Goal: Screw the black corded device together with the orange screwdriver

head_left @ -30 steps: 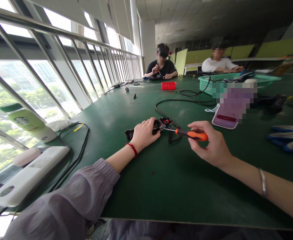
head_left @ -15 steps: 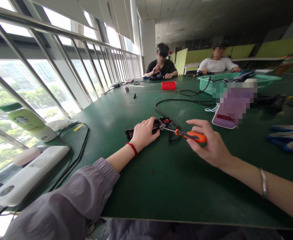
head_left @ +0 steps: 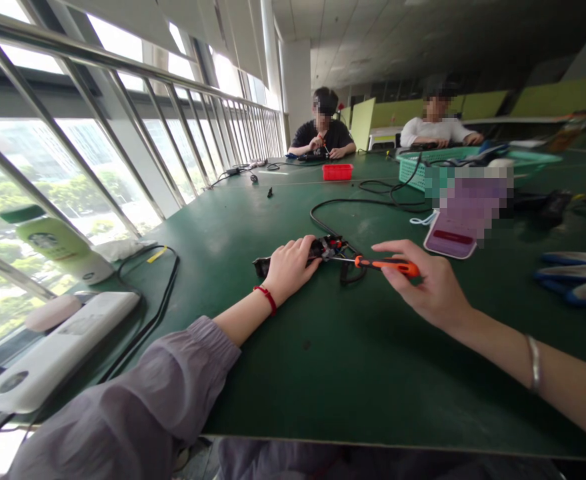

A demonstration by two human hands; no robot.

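My left hand (head_left: 291, 265) is closed over a long black device (head_left: 263, 267) lying on the green table, its fingers wrapped across the casing. The device's right end is uncovered, with small coloured parts and wires showing beside my thumb. In my right hand (head_left: 430, 283) is an orange and black screwdriver (head_left: 390, 266), held by the handle between thumb and fingers. Its thin shaft points left, and the tip reaches the exposed end of the device; exactly what it touches is too small to tell. A black cord (head_left: 317, 208) runs from there toward the back.
A phone (head_left: 453, 237) and a green basket (head_left: 413, 170) stand right, with gloves (head_left: 577, 277) nearer the edge. Farther back is a red box (head_left: 337, 172). Along the left lie a bottle (head_left: 65, 247) and a white power bank (head_left: 63, 350). Two people sit across the table.
My right hand and the screwdriver have shifted slightly right, and the handle has turned within the fingers. The black device has moved slightly right under my left hand.
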